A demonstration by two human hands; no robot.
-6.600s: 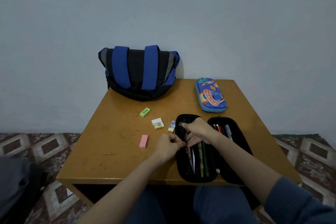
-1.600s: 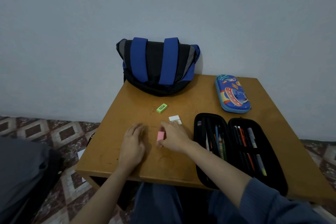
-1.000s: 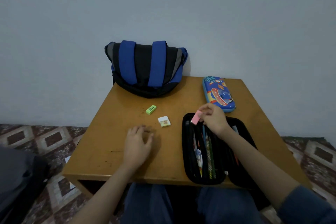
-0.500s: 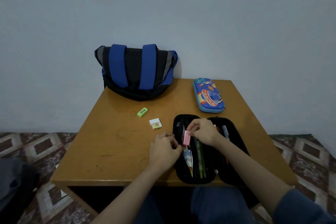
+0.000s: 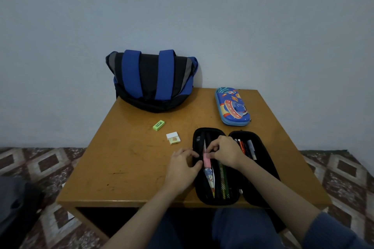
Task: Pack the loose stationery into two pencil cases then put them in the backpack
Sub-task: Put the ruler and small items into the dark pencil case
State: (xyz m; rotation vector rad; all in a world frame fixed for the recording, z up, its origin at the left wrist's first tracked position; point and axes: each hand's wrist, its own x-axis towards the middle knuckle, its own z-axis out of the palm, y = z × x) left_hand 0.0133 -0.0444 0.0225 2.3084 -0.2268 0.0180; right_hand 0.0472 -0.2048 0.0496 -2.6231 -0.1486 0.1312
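A black pencil case lies open on the wooden table, with pens and pencils in both halves. My right hand pinches a pink eraser inside the case's left half. My left hand grips the left rim of the case beside the eraser. A green eraser and a white eraser lie loose on the table to the left. A closed blue patterned pencil case sits at the back right. The blue-and-black backpack stands at the back against the wall.
The table's near edge is just below the open case. Patterned floor tiles show on both sides. A dark object sits on the floor at the lower left. My legs are under the table.
My right hand picked the pink eraser up from the table, carried it over the open case and lowered it into the left half. My left hand moved from the table top to the case's rim.
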